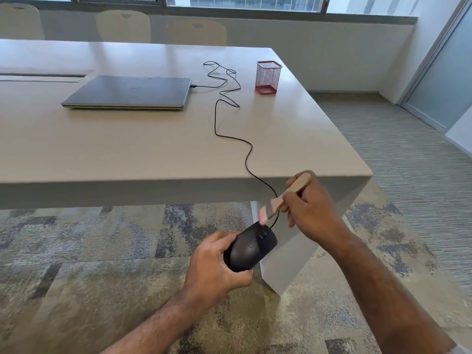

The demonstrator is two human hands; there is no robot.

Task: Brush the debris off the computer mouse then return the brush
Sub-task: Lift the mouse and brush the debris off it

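Observation:
My left hand (pixel 217 261) grips a black wired computer mouse (pixel 251 247) in the air below the table's front edge, over the carpet. My right hand (pixel 311 208) holds a small brush (pixel 282 199) with a pale wooden handle. Its pinkish bristles point down-left and touch the front of the mouse near the scroll wheel. The mouse's black cable (pixel 231 134) runs up over the table edge and loops across the top to a shut grey laptop (pixel 130 92).
A red mesh pen holder (pixel 268 77) stands on the white table (pixel 127 154) near its right edge, beyond the cable loops. Chairs (pixel 122 25) line the far side. The table's right leg (pixel 288 254) stands just behind the mouse. Patterned carpet lies below.

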